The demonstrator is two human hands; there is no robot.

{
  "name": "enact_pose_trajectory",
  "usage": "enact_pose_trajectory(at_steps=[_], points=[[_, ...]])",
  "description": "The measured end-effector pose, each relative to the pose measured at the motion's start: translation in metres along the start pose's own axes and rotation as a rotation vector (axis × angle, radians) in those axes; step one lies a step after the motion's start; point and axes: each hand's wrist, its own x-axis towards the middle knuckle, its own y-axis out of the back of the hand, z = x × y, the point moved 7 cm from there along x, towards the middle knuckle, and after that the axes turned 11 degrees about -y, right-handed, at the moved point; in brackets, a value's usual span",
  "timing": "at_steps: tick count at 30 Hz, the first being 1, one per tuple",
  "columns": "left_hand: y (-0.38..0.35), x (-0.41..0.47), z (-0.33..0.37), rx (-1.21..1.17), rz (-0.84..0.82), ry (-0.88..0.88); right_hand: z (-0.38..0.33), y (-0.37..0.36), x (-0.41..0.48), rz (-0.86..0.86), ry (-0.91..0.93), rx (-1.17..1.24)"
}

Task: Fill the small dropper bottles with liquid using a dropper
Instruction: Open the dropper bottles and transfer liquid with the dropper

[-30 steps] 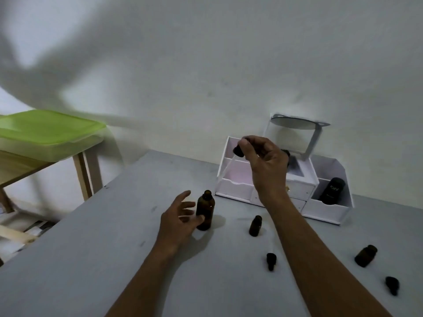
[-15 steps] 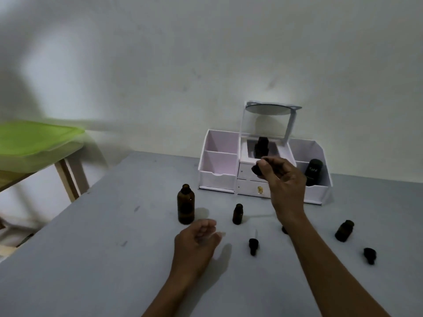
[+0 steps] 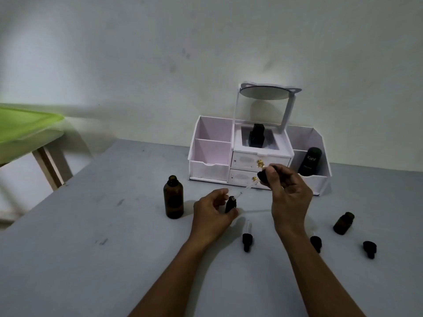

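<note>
My right hand (image 3: 288,197) pinches the black bulb of a glass dropper (image 3: 263,177), its clear tube slanting down-left to the mouth of a small amber bottle (image 3: 230,204). My left hand (image 3: 211,213) holds that small bottle upright on the grey table (image 3: 91,259). A large open amber bottle (image 3: 173,197) stands to the left of my left hand. Another small amber bottle (image 3: 343,223) stands uncapped at the right. Three black dropper caps lie on the table: one (image 3: 247,240) between my arms, two (image 3: 316,243) (image 3: 369,248) to the right of my right arm.
A white organiser (image 3: 210,156) with drawers and a mirror stands at the table's back edge, holding a black bottle (image 3: 256,136) in its middle tray and a dark labelled bottle (image 3: 310,161) at the right. A green-lidded box (image 3: 25,126) sits on a wooden stand at left.
My right hand has brought the dropper down from near the organiser to the small bottle's mouth. My left hand has left the large bottle and taken hold of the small one.
</note>
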Motion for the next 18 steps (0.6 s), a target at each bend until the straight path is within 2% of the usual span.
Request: enact_pose_trajectory(at_steps=[6, 18], points=[[-0.002, -0.001, 0.005, 0.054, -0.032, -0.046, 0.006, -0.002, 0.002, -0.004, -0.005, -0.033], [-0.002, 0.001, 0.002, 0.059, -0.029, -0.019, -0.002, -0.015, -0.001, -0.046, 0.045, -0.103]])
